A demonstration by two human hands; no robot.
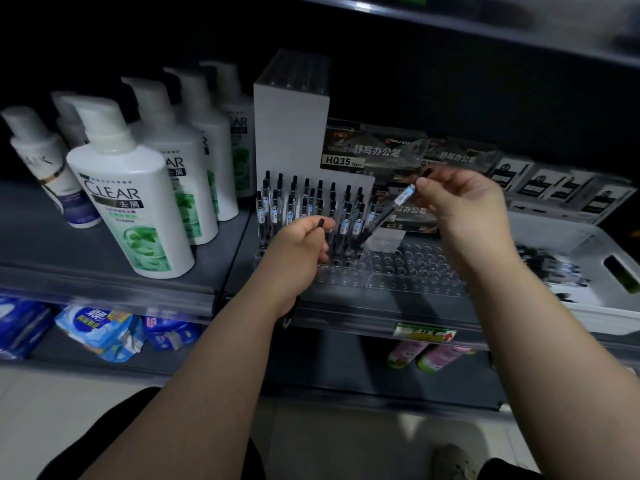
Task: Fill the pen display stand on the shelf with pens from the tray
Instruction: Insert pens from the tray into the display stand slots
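Pinching tilted pen [388, 213] near top end, right hand [460, 206] fingertips closed, tip low over pen display stand [415, 271] below grip. Left hand [298, 247] curled round second pen [320, 223]. Tray [595, 244] right of right hand.

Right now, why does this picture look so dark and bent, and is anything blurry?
Head view: the shelf is dim, its back nearly black; the white bottles catch most light. The wide lens bows its front edge. The tray at the right is smeared, while the pen in the right hand looks fairly sharp.
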